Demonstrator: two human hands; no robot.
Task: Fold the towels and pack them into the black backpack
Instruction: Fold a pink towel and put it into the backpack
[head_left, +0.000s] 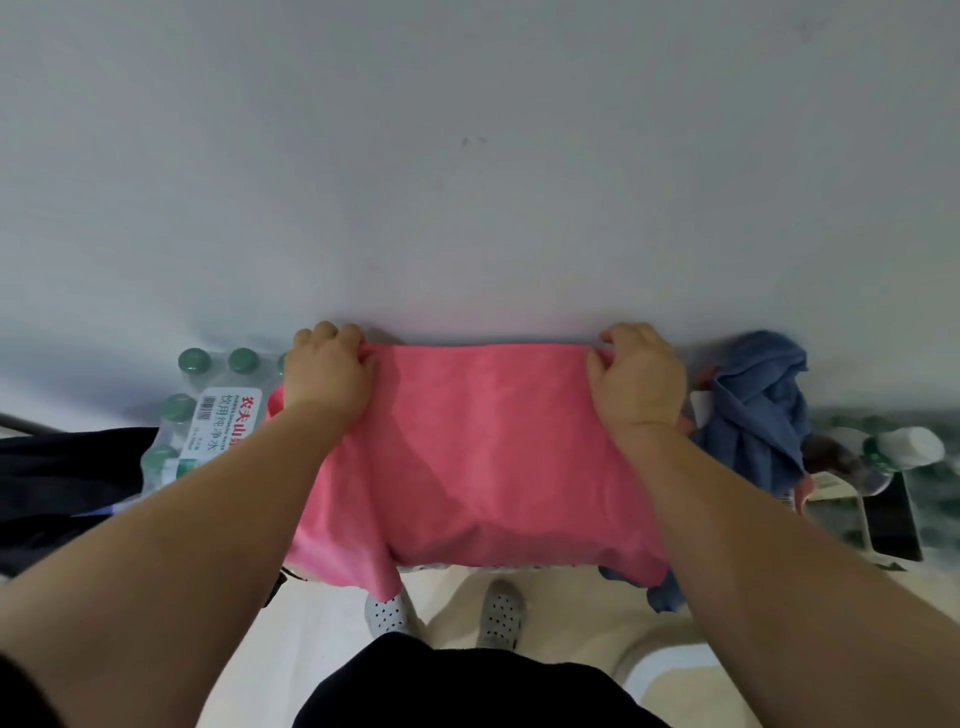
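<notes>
Your left hand and right hand each pinch one top corner of the pink rectangular cloth towel, with the fingers curled tight on the fabric. The towel's taut upper edge runs side to side between them, and the rest hangs down toward your grey perforated shoes. Neither hand is nearer, so the fold probably turns on carrying one corner across to the other, or lowering the top edge. Just right of the pink towel, close beside your right hand, a crumpled blue cloth towel waits unfolded and could snag your wrist. Left of the pink towel, partly hidden by it, stands a shrink-wrapped pack of green-capped water bottles. Further left lies a dark fabric bulk, perhaps the backpack; I cannot tell.
</notes>
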